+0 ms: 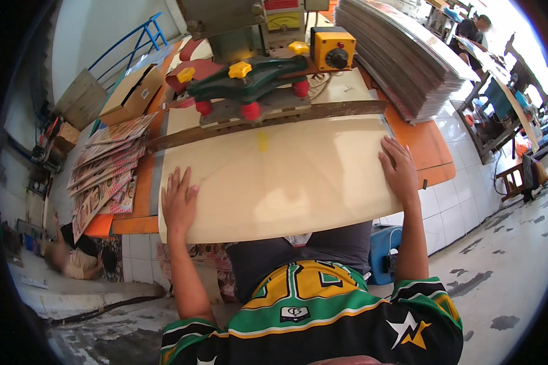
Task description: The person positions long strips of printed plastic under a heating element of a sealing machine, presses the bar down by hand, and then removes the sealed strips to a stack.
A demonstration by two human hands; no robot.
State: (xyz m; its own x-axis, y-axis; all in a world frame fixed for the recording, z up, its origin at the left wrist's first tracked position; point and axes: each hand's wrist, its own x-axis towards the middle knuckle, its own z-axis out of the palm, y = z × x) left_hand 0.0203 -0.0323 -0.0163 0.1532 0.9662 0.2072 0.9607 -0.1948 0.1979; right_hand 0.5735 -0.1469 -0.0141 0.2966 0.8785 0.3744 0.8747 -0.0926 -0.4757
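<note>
A large cream-coloured sheet (286, 194) lies across the worktable, its near edge hanging slightly over my lap. My left hand (179, 202) rests on the sheet's left side, fingers stretched forward and thumb apart. At the right edge, my right hand (400, 169) lies with its fingers extended over the sheet's far right corner. Along the far side of the sheet runs a dark straight bar (341, 109). Just beyond it stands a machine with a dark green clamp plate (249, 82), yellow star knobs and red feet. A yellow mark (262, 141) shows near the sheet's far middle.
A tall stack of flat boards (402, 58) stands at the back right. Printed flat pieces (106, 161) are piled at the left, near an open cardboard box (131, 94). A yellow control box (333, 48) sits beside the machine. Other people are in the background.
</note>
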